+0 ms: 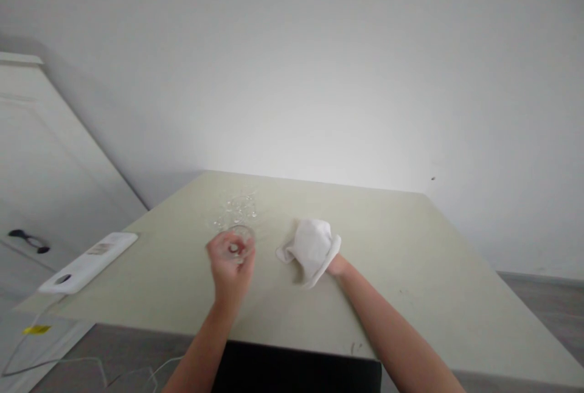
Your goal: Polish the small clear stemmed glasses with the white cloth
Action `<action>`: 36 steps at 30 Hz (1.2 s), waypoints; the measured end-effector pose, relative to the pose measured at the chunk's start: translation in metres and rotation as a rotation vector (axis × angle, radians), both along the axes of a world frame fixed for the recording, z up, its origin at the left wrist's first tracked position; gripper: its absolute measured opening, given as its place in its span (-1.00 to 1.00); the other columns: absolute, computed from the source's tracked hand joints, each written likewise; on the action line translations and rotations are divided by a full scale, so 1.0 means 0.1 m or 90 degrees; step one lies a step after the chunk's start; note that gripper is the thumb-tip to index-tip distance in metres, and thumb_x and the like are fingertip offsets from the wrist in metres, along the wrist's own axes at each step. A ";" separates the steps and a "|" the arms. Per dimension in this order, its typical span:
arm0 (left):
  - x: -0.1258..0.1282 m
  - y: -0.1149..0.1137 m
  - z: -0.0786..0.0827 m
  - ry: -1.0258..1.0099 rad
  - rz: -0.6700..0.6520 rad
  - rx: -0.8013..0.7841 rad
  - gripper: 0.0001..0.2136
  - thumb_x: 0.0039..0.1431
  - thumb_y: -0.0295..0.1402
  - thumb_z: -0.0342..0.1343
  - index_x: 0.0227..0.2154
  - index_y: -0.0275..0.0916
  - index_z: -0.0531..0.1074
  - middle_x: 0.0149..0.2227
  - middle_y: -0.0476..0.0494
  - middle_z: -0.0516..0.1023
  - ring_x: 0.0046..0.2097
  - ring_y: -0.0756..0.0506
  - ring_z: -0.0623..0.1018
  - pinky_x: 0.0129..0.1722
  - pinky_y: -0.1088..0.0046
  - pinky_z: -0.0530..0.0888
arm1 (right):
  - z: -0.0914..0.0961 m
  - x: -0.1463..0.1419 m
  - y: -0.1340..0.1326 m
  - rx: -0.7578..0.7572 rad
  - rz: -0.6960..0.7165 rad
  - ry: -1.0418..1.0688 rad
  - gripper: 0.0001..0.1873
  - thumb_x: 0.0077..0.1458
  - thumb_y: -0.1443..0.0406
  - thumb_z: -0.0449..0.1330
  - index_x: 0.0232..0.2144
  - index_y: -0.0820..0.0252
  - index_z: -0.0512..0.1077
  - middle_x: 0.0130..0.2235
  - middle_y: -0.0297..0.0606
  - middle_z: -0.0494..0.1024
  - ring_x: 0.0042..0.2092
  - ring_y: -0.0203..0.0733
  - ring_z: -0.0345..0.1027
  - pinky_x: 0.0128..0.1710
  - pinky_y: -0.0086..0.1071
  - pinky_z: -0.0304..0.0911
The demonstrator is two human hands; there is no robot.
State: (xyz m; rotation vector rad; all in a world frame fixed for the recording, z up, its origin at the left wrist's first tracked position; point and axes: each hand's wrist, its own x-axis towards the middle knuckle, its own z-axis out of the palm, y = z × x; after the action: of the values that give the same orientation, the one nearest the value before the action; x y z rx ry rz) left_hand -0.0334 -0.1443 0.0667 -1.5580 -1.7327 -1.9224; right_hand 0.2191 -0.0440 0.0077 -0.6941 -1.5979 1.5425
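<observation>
My left hand [230,262] is closed around a clear glass [245,233], its round rim showing above my fingers; the hand is slightly blurred. Just beyond it, a group of several clear glass-like pieces [237,207] stands on the pale table [274,314]; their exact shape is too faint to make out. To the right, a white cloth [312,247] is draped over my right hand [336,265], which grips it from inside. The cloth hides my right fingers, and only the wrist edge shows. A loose corner of the cloth hangs toward the left hand.
A long white device [89,262] with a cable lies at the table's left edge. A white cabinet [59,180] with a dark handle [28,239] stands on the left. Behind the table is a plain wall [319,76]. Something black [296,372] is at the near edge.
</observation>
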 end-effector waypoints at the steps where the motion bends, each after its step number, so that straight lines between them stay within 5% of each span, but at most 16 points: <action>1: 0.14 0.06 0.07 0.125 -0.019 -0.084 -0.68 0.14 -0.18 0.19 -0.13 -0.20 0.31 -0.30 -0.05 0.45 -0.22 -0.10 0.52 -0.12 0.32 0.46 | 0.01 0.00 -0.04 -0.013 0.040 0.006 -0.44 -0.23 0.14 0.46 -0.10 0.09 0.56 0.10 -0.12 0.53 0.20 0.12 0.33 0.29 -0.03 0.11; 3: 0.42 0.21 0.16 0.362 -0.071 -0.286 -0.82 0.20 -0.28 0.12 -0.16 -0.19 0.39 -0.35 -0.09 0.51 -0.26 -0.11 0.55 -0.15 0.34 0.44 | 0.09 -0.02 -0.11 -0.009 0.105 0.020 -0.43 -0.18 0.15 0.45 -0.04 0.02 0.53 0.11 -0.18 0.54 0.16 0.06 0.38 0.28 -0.05 0.14; 5: 0.68 0.40 0.18 0.506 -0.144 -0.415 -0.84 0.21 -0.32 0.11 -0.17 -0.22 0.44 -0.32 -0.15 0.58 -0.23 -0.15 0.57 -0.14 0.32 0.43 | 0.20 -0.06 -0.15 0.027 0.032 0.078 -0.32 -0.18 0.15 0.47 0.05 0.02 0.47 0.13 -0.20 0.51 0.12 0.01 0.42 0.24 -0.09 0.22; 8: 0.95 0.65 0.08 0.552 -0.219 -0.407 -0.79 0.28 -0.30 0.08 -0.10 -0.24 0.46 -0.18 -0.17 0.61 -0.09 -0.17 0.56 -0.01 0.30 0.38 | 0.33 -0.10 -0.11 0.005 -0.112 0.059 -0.54 -0.06 0.05 0.40 -0.12 0.09 0.53 -0.08 -0.24 0.62 0.00 -0.03 0.50 0.13 -0.13 0.33; 12: 1.03 0.80 -0.08 0.568 -0.193 -0.352 -0.80 0.31 -0.39 0.03 -0.10 -0.31 0.47 -0.14 -0.25 0.59 -0.05 -0.21 0.52 0.03 0.24 0.36 | 0.29 -0.11 0.00 -0.107 -0.245 0.011 -0.56 0.01 -0.03 0.31 -0.19 0.14 0.55 -0.16 -0.22 0.63 -0.05 -0.04 0.50 0.09 -0.16 0.37; 15: 0.94 0.83 -0.14 0.639 -0.175 -0.350 -0.80 0.32 -0.45 -0.04 -0.13 -0.32 0.47 -0.14 -0.32 0.58 -0.04 -0.24 0.53 0.00 0.20 0.37 | 0.22 -0.10 0.00 -0.248 -0.213 0.038 -0.48 0.05 -0.09 0.22 -0.14 0.18 0.52 -0.17 -0.16 0.64 -0.10 -0.01 0.53 0.00 -0.11 0.43; 17: 0.87 0.85 -0.15 0.663 -0.185 -0.386 -0.79 0.33 -0.43 -0.05 -0.13 -0.32 0.47 -0.20 -0.32 0.60 -0.06 -0.24 0.55 -0.03 0.21 0.38 | 0.22 -0.09 -0.03 -0.171 -0.135 -0.002 -0.50 0.01 -0.05 0.28 -0.14 0.18 0.52 -0.19 -0.17 0.63 -0.09 0.00 0.52 0.01 -0.09 0.42; 19: 0.83 0.88 -0.15 0.656 -0.184 -0.461 -0.80 0.34 -0.37 -0.03 -0.09 -0.30 0.44 -0.29 -0.28 0.61 -0.15 -0.22 0.59 -0.10 0.25 0.39 | 0.25 -0.08 -0.05 0.026 -0.101 -0.060 -0.50 -0.10 0.04 0.38 -0.12 0.16 0.53 -0.14 -0.19 0.62 0.01 0.04 0.47 0.12 -0.06 0.33; 21: 0.81 0.89 -0.16 0.645 -0.162 -0.520 -0.78 0.34 -0.34 -0.01 -0.05 -0.28 0.41 -0.33 -0.25 0.61 -0.23 -0.20 0.61 -0.18 0.29 0.40 | 0.28 -0.07 -0.06 0.220 -0.109 -0.101 -0.44 -0.19 0.12 0.45 -0.09 0.14 0.54 -0.03 -0.15 0.59 0.13 0.13 0.37 0.26 0.01 0.16; 23: 0.81 0.89 -0.17 0.641 -0.136 -0.512 -0.79 0.33 -0.35 -0.01 -0.06 -0.29 0.40 -0.32 -0.26 0.61 -0.23 -0.20 0.60 -0.19 0.29 0.40 | 0.29 -0.08 -0.05 0.309 -0.136 -0.118 -0.39 -0.23 0.14 0.47 -0.06 0.13 0.53 0.05 -0.11 0.54 0.21 0.19 0.29 0.33 0.03 0.01; 29: 0.82 0.81 -0.17 0.666 -0.155 -0.302 -0.80 0.32 -0.41 -0.04 -0.07 -0.26 0.41 -0.18 -0.29 0.57 -0.06 -0.23 0.54 -0.05 0.24 0.37 | 0.20 -0.10 -0.02 0.039 -0.147 -0.074 -0.46 0.11 -0.08 0.14 -0.12 0.24 0.52 -0.14 -0.10 0.61 -0.07 0.01 0.49 0.05 -0.06 0.35; 33: 0.82 0.80 -0.19 0.684 -0.185 -0.371 -0.80 0.30 -0.42 -0.01 -0.07 -0.27 0.42 -0.30 -0.23 0.59 -0.18 -0.20 0.58 -0.13 0.26 0.37 | 0.15 -0.03 -0.04 0.102 -0.090 -0.127 -0.46 -0.07 -0.01 0.35 -0.11 0.19 0.52 -0.11 -0.15 0.61 -0.04 0.00 0.46 0.10 -0.09 0.31; 36: 0.82 0.82 -0.21 0.673 -0.161 -0.413 -0.82 0.29 -0.42 0.01 -0.09 -0.27 0.41 -0.35 -0.19 0.59 -0.25 -0.19 0.58 -0.18 0.28 0.37 | 0.11 -0.01 -0.05 0.219 -0.125 -0.154 -0.28 -0.19 0.07 0.45 0.05 0.12 0.45 0.08 -0.13 0.52 0.13 0.07 0.36 0.26 -0.01 0.11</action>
State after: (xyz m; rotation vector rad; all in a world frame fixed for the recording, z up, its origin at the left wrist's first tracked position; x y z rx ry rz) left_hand 0.0486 -0.0621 0.0458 -2.4088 -1.6653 -0.2713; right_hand 0.2182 -0.0491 0.0191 -0.8360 -1.8539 1.0385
